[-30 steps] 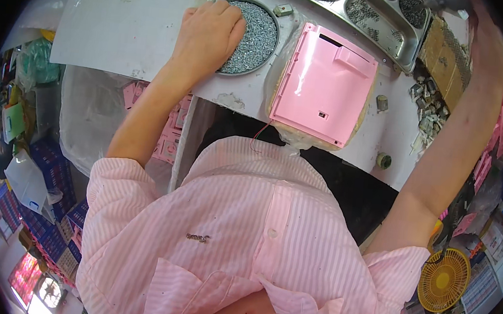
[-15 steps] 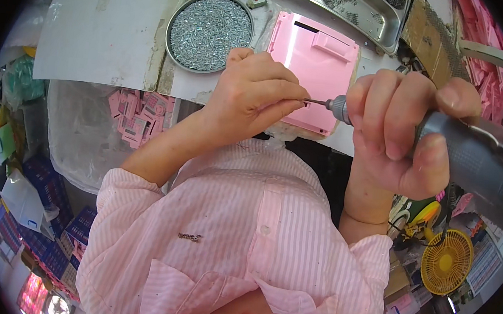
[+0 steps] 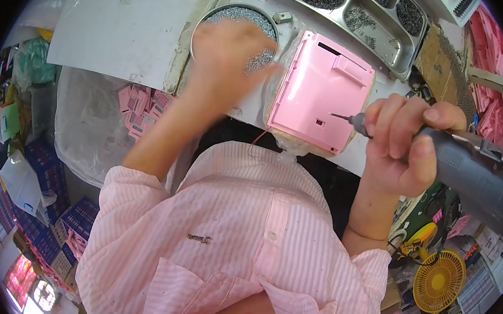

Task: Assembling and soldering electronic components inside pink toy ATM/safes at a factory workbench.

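Observation:
Over the round metal dish of small silvery screws (image 3: 260, 61) is my left hand (image 3: 230, 59), smeared by motion, so its fingers cannot be read. My right hand (image 3: 406, 137) is wrapped round a dark grey electric screwdriver (image 3: 471, 170). Its thin bit points left above a flat pink plastic housing (image 3: 320, 85), which lies on a wrapped pad at the table's near edge. A small rectangular slot shows in the housing near the bit's tip. Whether the bit carries a screw is too small to tell.
A steel compartment tray (image 3: 387, 40) of dark and silvery screws stands at the back. Pink plastic parts (image 3: 498, 77) are heaped at far right. Left of my lap, a plastic-lined bin (image 3: 95, 125) holds small pink pieces. A yellow basket (image 3: 439, 281) sits at lower right.
My left hand has left the screwdriver's bit and swung up and left over the screw dish. The screwdriver has moved slightly right and down relative to the housing. The whole view has shifted a little.

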The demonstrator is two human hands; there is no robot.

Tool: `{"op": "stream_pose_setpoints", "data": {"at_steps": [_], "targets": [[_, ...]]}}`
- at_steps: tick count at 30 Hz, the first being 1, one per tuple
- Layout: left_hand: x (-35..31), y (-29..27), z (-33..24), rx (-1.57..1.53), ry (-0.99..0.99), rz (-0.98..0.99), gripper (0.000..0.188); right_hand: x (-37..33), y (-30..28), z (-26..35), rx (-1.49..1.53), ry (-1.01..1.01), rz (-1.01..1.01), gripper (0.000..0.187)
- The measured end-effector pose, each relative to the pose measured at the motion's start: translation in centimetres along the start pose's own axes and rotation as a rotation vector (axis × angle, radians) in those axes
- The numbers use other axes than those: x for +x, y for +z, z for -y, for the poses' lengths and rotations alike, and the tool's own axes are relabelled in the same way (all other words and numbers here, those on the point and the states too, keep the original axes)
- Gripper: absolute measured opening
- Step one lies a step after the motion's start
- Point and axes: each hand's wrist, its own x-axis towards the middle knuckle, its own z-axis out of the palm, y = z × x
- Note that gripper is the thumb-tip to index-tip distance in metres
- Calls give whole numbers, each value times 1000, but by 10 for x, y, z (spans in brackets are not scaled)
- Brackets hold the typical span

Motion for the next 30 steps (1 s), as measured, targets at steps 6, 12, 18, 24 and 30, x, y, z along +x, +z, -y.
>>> {"op": "stream_pose_setpoints", "data": {"at_steps": [6,12,18,24,30], "targets": [[-4,-7,47,53,-16,142,13,-33,-18,18,-81,30,-77,32],[6,-3,62,132,-7,134,26,-73,-23,19,-98,36,-130,30],[12,1,13,-279,15,177,15,-79,-22,0,-117,11,-77,25],[-9,12,-52,-542,169,203,13,-78,-28,-5,-213,33,99,27],[-12,35,-76,-475,291,193,15,-50,-16,34,11,4,-12,34]]}}
